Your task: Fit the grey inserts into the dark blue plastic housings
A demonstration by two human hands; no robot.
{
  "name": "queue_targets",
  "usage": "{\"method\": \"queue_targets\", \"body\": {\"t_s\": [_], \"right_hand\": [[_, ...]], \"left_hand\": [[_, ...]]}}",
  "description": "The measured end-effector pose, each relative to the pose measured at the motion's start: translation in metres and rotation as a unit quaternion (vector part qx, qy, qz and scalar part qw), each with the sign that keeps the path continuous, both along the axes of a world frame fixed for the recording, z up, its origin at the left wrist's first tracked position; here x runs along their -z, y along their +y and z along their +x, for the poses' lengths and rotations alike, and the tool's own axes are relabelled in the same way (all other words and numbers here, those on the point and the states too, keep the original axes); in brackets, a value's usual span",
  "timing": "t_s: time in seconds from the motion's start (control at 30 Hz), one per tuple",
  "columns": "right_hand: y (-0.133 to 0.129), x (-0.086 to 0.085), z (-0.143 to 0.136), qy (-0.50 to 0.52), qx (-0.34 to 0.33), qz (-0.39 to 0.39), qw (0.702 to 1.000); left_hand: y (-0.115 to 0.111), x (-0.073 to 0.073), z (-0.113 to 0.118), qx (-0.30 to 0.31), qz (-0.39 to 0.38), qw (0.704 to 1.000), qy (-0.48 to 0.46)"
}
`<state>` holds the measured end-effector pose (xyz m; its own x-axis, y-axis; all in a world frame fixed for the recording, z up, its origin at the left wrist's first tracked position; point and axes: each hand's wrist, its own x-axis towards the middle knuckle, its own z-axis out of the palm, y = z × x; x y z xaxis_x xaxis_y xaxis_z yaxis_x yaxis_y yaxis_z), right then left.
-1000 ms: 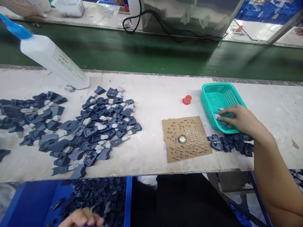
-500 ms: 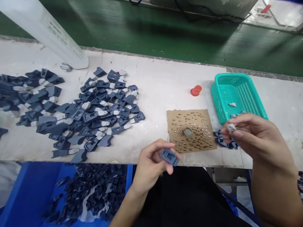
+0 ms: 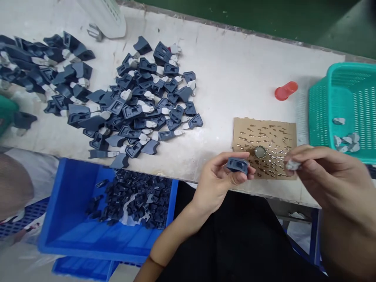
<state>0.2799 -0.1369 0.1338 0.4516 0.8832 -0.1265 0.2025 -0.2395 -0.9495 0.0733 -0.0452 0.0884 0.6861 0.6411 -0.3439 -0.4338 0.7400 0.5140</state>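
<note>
Between the fingers and thumb of my left hand (image 3: 216, 178) is a dark blue-grey plastic part (image 3: 237, 165) with a hollow in its upper face. My right hand (image 3: 331, 172) pinches a small light-grey piece (image 3: 293, 165) over the right side of a cardboard sheet (image 3: 266, 129). The sheet is dotted with shiny brown drops of a glue-like liquid, and a bottle cap (image 3: 260, 152) sits on it. My two hands are apart, and so are the pieces in them. More grey pieces (image 3: 348, 141) lie in the green basket (image 3: 329, 105) beyond my right hand.
Left on the table (image 3: 223, 78) spreads a pile of dark parts with grey pieces attached (image 3: 141, 105). A red plastic cup-like object (image 3: 286, 91) stands near the basket. Below the table edge, a blue bin (image 3: 85, 235) holds many dark parts. A white bottle (image 3: 108, 17) is at the back left.
The view has swung right and down. My right hand, with the grey piece, has moved from beside the basket to the cardboard, closer to my left hand.
</note>
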Motion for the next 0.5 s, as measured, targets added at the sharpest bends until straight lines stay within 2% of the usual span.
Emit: {"method": "queue_targets", "body": {"t_s": [0.07, 0.1, 0.13, 0.2, 0.27, 0.33, 0.4, 0.5], "right_hand": [[-0.001, 0.000, 0.000, -0.155, 0.053, -0.024, 0.986], [-0.001, 0.001, 0.000, -0.246, 0.063, -0.033, 0.967], [-0.001, 0.002, 0.001, -0.331, 0.056, -0.035, 0.941], [0.002, 0.006, 0.003, -0.443, -0.007, 0.005, 0.897], [0.005, 0.011, 0.005, -0.494, -0.092, 0.075, 0.861], [0.007, 0.018, 0.005, -0.510, -0.140, 0.131, 0.839], [0.007, 0.025, 0.006, -0.515, -0.157, 0.142, 0.830], [0.005, 0.033, 0.004, -0.522, -0.169, 0.118, 0.828]], "left_hand": [[0.002, -0.001, -0.002, 0.014, -0.081, 0.995, -0.059], [0.003, -0.001, -0.003, 0.018, -0.116, 0.990, -0.080], [0.004, -0.002, -0.004, 0.019, -0.148, 0.984, -0.099], [0.006, -0.003, -0.006, 0.013, -0.200, 0.972, -0.125], [0.006, -0.003, -0.006, 0.000, -0.235, 0.962, -0.137], [0.005, -0.001, -0.006, -0.003, -0.239, 0.963, -0.127], [0.004, 0.002, -0.006, 0.000, -0.228, 0.968, -0.106], [0.002, 0.004, -0.006, 0.005, -0.214, 0.971, -0.107]]}}
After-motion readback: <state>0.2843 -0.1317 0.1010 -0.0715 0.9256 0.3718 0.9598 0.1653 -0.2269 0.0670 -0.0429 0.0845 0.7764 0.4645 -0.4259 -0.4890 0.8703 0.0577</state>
